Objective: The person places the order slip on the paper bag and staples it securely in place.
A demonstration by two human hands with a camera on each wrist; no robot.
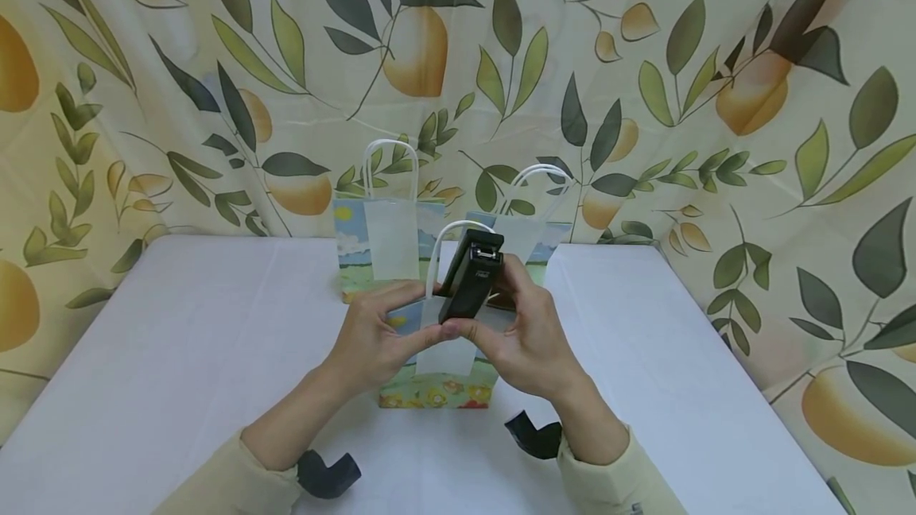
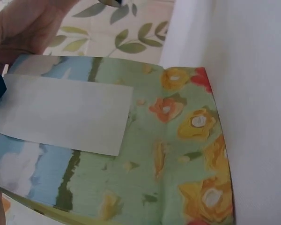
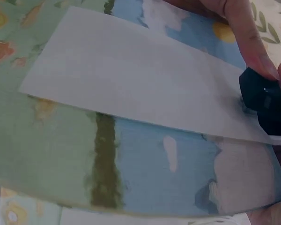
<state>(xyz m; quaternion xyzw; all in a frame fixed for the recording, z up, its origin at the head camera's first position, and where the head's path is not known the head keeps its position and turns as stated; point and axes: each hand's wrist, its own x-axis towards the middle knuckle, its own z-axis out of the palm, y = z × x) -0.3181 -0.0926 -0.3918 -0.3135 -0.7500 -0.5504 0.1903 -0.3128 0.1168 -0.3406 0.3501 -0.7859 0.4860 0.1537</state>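
Both hands hold a small black stapler [image 1: 468, 276] at the top edge of the front paper bag [image 1: 436, 394], which is printed with sky, grass and flowers. A blank white card [image 2: 75, 115] lies along that bag's front face, its upper end right at the stapler. My left hand [image 1: 379, 336] has its thumb at the stapler's lower end, its other fingers partly hidden behind the bag. From the other side my right hand [image 1: 533, 332] grips the stapler, thumb tip meeting the left thumb. One white handle [image 1: 432, 261] loops up beside the stapler.
Two similar bags stand behind, a left bag [image 1: 353, 253] and a right bag [image 1: 558, 237], each with a white card and white handles. A white cloth covers the table [image 1: 236, 324]. Behind it hangs a leaf-and-fruit curtain [image 1: 558, 46]. Black pieces [image 1: 329, 475] sit at both wrists.
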